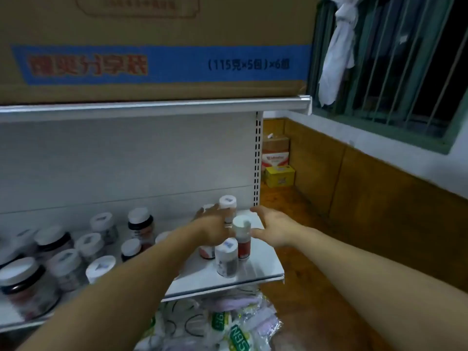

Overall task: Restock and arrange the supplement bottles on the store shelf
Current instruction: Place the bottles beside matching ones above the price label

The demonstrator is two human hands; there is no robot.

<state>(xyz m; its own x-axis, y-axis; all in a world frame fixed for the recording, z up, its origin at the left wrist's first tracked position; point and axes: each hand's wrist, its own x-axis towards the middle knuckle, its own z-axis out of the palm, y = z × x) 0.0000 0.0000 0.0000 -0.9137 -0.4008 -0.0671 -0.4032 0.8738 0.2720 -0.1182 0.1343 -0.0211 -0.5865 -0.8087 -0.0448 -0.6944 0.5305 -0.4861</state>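
A: Where are the hands?

B: Both are at the end of the shelf point(266, 269), under the slotted upright point(257, 160). The right hand point(272, 225) hangs just in front of the upright, grip open, fingers spread, thumb just beside the red-label bottle point(242, 245).

A: And the left?

B: The left hand point(215, 230) is left of the upright, lying over the bottles. Its fingers reach towards the tall white-capped bottle point(228, 202) at the upright's foot. Whether that grip holds anything, I can't tell.

A: The other stock?

B: A grey-label bottle point(227, 259) stands forward of the upright, near the shelf's front edge. Dark jars point(140, 224) crowd well left of the upright. A cardboard box point(152, 46) sits above it.
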